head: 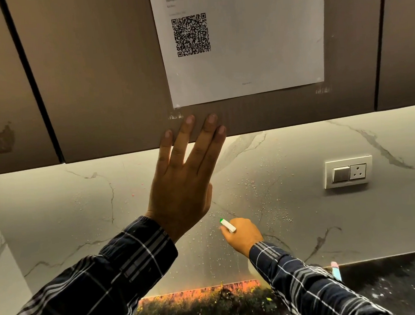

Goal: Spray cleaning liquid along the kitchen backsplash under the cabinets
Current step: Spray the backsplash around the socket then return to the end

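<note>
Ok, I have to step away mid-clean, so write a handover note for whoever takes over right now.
Left hand: open, fingers spread, raised at the lower edge of the cabinet door; contact unclear.
Right hand: closed around the spray bottle, nozzle aimed at the backsplash.
Done: droplets and runs cover the middle stretch of the marble.
Left: the panel beyond the switch socket and the far left look dry. Keep spray off the socket.

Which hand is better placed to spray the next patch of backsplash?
The right hand: it already grips the white spray nozzle with the green tip, aimed at the droplet-covered white marble backsplash. The left hand is open and empty, fingers spread against the brown cabinet door's lower edge.
</note>
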The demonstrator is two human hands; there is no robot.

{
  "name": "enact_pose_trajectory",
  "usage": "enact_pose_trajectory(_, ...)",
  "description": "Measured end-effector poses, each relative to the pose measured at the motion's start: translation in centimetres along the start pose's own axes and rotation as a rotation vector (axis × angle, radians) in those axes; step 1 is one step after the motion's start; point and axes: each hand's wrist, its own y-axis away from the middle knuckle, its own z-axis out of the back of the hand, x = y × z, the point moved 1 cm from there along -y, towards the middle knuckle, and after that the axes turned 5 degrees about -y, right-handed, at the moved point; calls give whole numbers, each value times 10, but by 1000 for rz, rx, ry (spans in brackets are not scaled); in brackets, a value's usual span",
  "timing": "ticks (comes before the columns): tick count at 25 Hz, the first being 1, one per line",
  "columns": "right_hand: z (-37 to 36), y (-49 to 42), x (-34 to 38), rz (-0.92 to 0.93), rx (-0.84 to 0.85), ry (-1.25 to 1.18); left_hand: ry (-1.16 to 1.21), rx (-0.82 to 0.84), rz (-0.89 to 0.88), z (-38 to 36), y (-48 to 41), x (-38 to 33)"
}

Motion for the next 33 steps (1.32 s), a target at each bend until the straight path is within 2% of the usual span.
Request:
enact_pose_trajectory(5, 2, 0, -3, -59, -61, -87, 8, -1, -5, -1, 0, 0)
enact_pose_trajectory(7, 16, 2, -2, -88, -194, -238, 6, -3, -2, 0, 0, -1)
enact_pose_trajectory(10, 51, -4, -12, -243, -481, -498, 7, 1, 0, 2, 0, -2)
enact_pose_trajectory(12, 67, -10, -19, -246, -575, -495, 6, 3, 4, 2, 1, -3)
enact_pose_trajectory(17, 74, -14, -19, -102, -517, -346, 10, -2, 20, 1, 0, -4)
enact_pose_trajectory(22, 91, -19, -10, -80, -552, -387, 18, 8, 7, 1, 1, -3)
enact_pose_trajectory(29, 110, -34, 7, -33, -454, -270, 21, 2, -5, 2, 1, -2)
enact_pose_trajectory(31, 114, -29, 7, -35, -479, -312, 30, 4, -2, 2, 1, -2)
enact_pose_trajectory(33, 130, -25, 10, -69, -576, -379, 41, 4, -2, 3, 2, -3)
